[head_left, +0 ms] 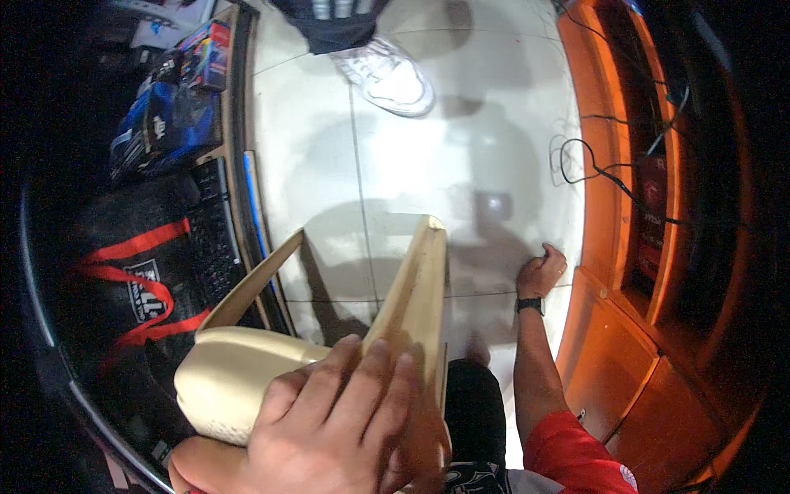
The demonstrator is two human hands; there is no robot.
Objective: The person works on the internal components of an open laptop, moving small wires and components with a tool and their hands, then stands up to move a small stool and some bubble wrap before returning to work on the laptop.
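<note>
A cream plastic stool (pixel 239 370) is tipped over in front of me, its legs reaching away over the floor. My left hand (pixel 329 420) lies across the stool beside the base of one leg, fingers stretched and apart. Off to the right, my right hand (pixel 543 272) hangs by the orange cabinet, with a dark watch (pixel 529 305) on the wrist. One finger points away and the others are loosely bent; nothing shows in them.
Along the left lie a black bag (pixel 132 222) with red straps, a dark keyboard (pixel 216 239) and several boxes. The orange cabinet (pixel 605 329) lines the right, with a black cable (pixel 609 177) looping out. Another person's white shoe (pixel 387 78) stands on the tiled floor (pixel 411 156) ahead.
</note>
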